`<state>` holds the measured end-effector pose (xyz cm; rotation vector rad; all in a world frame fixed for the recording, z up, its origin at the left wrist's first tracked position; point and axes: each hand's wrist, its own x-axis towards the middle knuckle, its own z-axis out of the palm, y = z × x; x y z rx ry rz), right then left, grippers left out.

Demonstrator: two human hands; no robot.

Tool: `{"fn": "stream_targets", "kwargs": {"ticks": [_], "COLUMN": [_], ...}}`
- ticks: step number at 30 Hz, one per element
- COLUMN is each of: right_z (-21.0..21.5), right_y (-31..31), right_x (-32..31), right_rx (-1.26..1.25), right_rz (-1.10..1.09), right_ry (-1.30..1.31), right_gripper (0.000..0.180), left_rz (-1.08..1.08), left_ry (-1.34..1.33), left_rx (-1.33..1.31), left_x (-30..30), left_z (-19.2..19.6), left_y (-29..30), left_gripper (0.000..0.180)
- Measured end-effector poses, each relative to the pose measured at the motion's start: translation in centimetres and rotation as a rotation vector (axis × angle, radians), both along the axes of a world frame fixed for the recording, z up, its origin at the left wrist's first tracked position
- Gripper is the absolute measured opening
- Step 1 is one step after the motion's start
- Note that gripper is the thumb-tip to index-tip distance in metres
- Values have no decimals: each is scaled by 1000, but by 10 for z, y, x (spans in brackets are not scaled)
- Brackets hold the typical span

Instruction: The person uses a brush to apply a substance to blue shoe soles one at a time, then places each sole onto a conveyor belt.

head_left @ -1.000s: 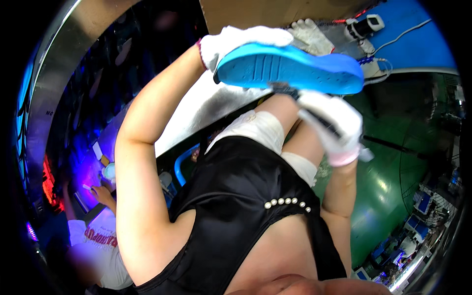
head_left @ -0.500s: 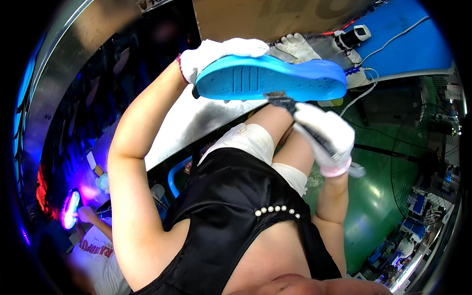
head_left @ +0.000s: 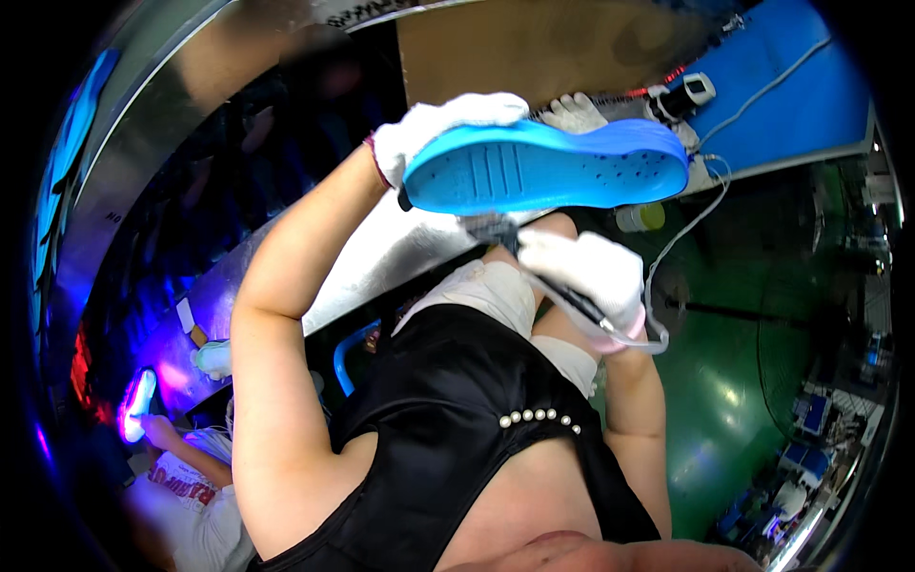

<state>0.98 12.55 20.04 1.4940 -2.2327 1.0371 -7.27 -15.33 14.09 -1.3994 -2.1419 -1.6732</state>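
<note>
A bright blue shoe sole (head_left: 548, 172) is held up over the bench, its inner face with grooves and small holes toward me. My left hand (head_left: 443, 129), in a white knitted glove, grips its far edge near the left end. In a white glove with a pink cuff, my right hand (head_left: 591, 272) is closed round the dark handle of a brush (head_left: 491, 229). The brush head, blurred by motion, lies just below the sole's near edge, apparently apart from it. A pale tube trails from the handle's lower end.
A shiny metal tabletop (head_left: 367, 272) lies below the sole. Behind it are a loose white glove (head_left: 575, 112), a black and white device (head_left: 688, 93) and a blue surface (head_left: 772, 86). A yellow-topped container (head_left: 643, 217) stands beyond my right hand. At lower left, another person (head_left: 186, 477) holds a glowing sole.
My right hand has drawn the brush left and down, off the sole's near edge. The sole and my left hand appear slightly lower and to the right as the view shifts.
</note>
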Motion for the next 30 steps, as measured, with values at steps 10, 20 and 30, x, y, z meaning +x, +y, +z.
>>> {"fn": "stream_targets", "kwargs": {"ticks": [10,20,30], "right_z": [-21,-41,-50], "right_y": [5,-5,10], "right_x": [19,18,17], "right_rx": [-358,-645,-710], "right_rz": [10,38,-202], "right_ry": [-313,-532,-885], "right_gripper": [31,33,32], "left_rz": [-548,-2047,-2997], "left_ry": [-1342,-858,285], "left_rx": [1184,2407,2347], "left_x": [83,47,174], "left_z": [30,228,211], "left_y": [1,-162,-303], "left_gripper": [63,61,26]}}
